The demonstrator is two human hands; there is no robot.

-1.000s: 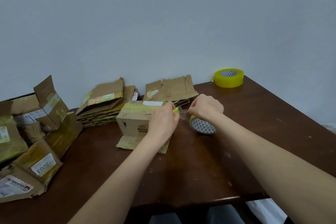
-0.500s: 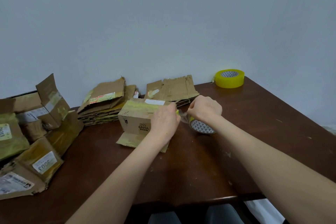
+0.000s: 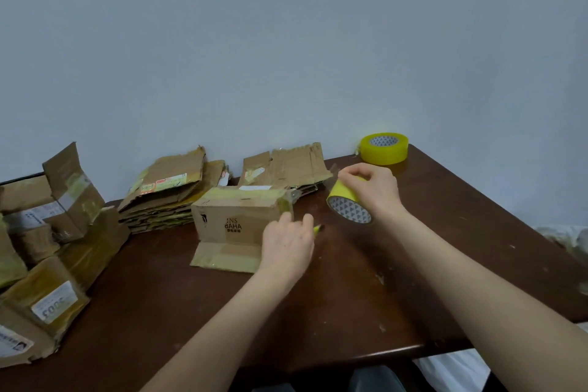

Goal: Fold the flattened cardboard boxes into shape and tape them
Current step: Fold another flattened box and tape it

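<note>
A small folded cardboard box [image 3: 235,216] stands on the brown table [image 3: 350,312], yellowish tape along its top and one flap lying flat in front. My left hand [image 3: 288,245] is at the box's front right corner, fingers curled round a small yellow-tipped tool [image 3: 317,228]. My right hand [image 3: 372,191] grips a yellow tape roll [image 3: 346,205] tilted above the table, to the right of the box and apart from it. A short loose end of tape sticks out at the box's right top edge.
A second yellow tape roll [image 3: 385,148] lies at the table's back right corner. Stacks of flattened cardboard [image 3: 165,194] lean by the wall behind the box. Several folded, taped boxes [image 3: 47,264] crowd the left side. The table's front edge is near my body.
The tape roll has come away from the box, and my right hand has carried it right and up. My left hand has dropped from the box's top to its front right corner.
</note>
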